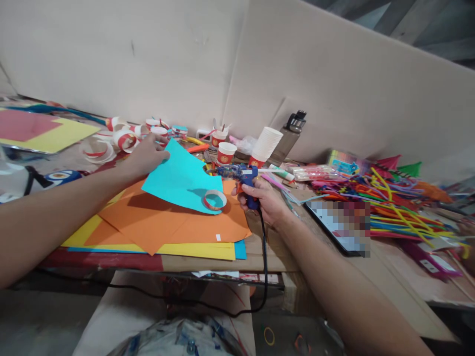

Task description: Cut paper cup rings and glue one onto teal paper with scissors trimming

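My right hand (265, 198) is wrapped round the grip of a blue glue gun (249, 187), which has a white glue stick in its back and its nozzle pointing left. My left hand (150, 154) grips the upper left edge of a turquoise paper sheet (181, 173), tilted up over orange paper (166, 227). A cut paper-cup ring (214, 200) rests on the sheet's lower right part. The gun's nozzle is close to a notch in the sheet's right edge; whether they touch I cannot tell. The gun's black cord (264, 262) hangs over the table edge.
Several cut cup rings (126, 140) lie behind my left hand. Stacked paper cups (265, 146) and a bottle (289, 136) stand at the back. On the right are a phone (337, 227) and a heap of coloured pipe cleaners (393, 207). Yellow paper (208, 251) lies underneath.
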A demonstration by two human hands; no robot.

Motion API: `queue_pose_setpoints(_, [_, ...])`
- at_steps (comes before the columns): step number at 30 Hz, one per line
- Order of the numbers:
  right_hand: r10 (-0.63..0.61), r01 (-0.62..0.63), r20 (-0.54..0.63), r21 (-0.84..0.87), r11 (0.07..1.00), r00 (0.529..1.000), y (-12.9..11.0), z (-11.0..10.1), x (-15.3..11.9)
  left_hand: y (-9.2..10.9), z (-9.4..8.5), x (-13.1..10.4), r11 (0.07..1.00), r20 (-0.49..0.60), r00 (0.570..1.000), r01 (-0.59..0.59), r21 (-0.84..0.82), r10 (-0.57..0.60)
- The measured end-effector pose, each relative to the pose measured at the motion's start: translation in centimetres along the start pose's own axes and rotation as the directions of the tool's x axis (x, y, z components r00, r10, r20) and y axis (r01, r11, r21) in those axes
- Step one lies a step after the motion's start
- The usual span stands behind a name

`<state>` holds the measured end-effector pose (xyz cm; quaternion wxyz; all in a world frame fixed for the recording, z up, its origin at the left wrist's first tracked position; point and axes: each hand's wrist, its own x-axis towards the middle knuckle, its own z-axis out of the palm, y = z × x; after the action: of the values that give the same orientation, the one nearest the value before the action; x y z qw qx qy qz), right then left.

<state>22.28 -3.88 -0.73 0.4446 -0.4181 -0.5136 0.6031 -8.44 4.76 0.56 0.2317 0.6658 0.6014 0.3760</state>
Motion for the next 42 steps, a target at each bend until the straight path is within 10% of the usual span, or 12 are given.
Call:
queue_pose_setpoints(6, [-0.065,0.066,0.010,-0.013,0.998,0.998,-0.1,-0.5,0.2,-0.1,-0.7,-0.1,0.970,0.071,0.996,0.036,0.242,-0.055])
queue_pose_setpoints(12, [-0.051,0.051,0.007,-0.025,0.998,0.999,-0.2,-0.7,0.2,0.9,-2.1,-0.6,0.692,0.179,0.984,-0.147,0.707,0.026])
queue_pose_setpoints(19, [-0.138,0.138,-0.035,-0.011,0.990,0.990,-1.5,-0.3,-0.2,1.9,1.2,-1.6,0.850,0.308,0.838,-0.507,0.139,0.450])
queue_pose_setpoints(28, [-0.203,0.193,-0.111,-0.097,0.976,0.973,-2.9,-1.4,-1.0,3.3,5.3,-2.6,0.832,0.621,0.618,-0.546,-0.102,0.482])
queue_pose_setpoints(42, [-0.239,0.173,-0.078,-0.483,0.859,0.968,-4.7,-2.7,-3.5,3.1,7.0,-3.4,0.801,0.622,0.585,-0.588,-0.117,0.520])
